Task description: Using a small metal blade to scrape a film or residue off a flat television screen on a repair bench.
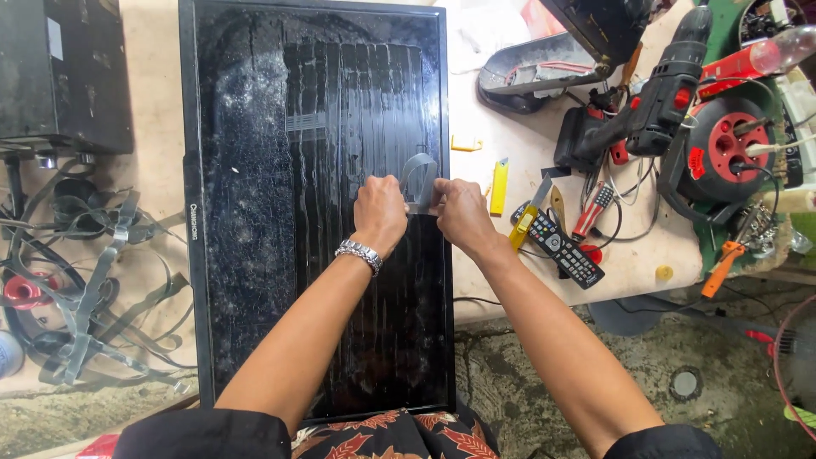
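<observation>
Head view looks straight down on a flat black screen panel point(255, 212) lying on the counter point(476, 110), its near end hanging past the counter's front edge. Both hands meet at the panel's right edge. The left hand point(380, 212) and the right hand point(461, 214) each have their fingers pinched together on a grey strip of tape point(418, 174) that curls up between them off the panel's surface. Just right of the hands lie a yellow utility knife point(499, 186) and a black remote control point(568, 250). A cordless drill point(659, 102) lies toward the counter's far right corner. Loose grey strips point(93, 289) pile up by the left edge.
</observation>
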